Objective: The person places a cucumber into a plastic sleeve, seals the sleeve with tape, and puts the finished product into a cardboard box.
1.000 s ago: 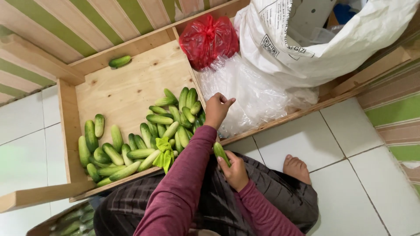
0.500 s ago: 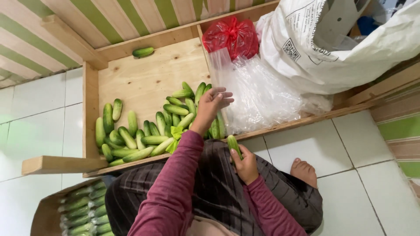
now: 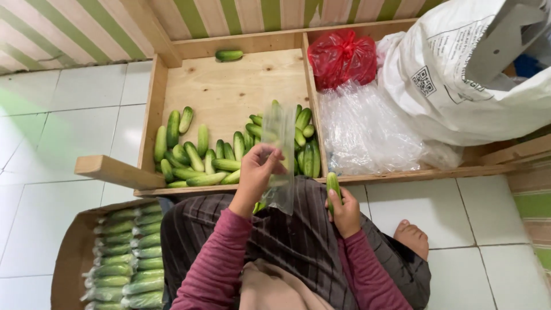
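Behind the clear bag [image 3: 279, 155] pinched by left fingers [image 3: 265, 156], cucumbers blur; right hand [image 3: 346, 211] grips a cucumber [image 3: 333, 186].

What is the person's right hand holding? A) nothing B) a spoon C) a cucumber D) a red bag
C: the right hand grips a single green cucumber upright over the lap, while the left hand lifts a clear plastic bag.
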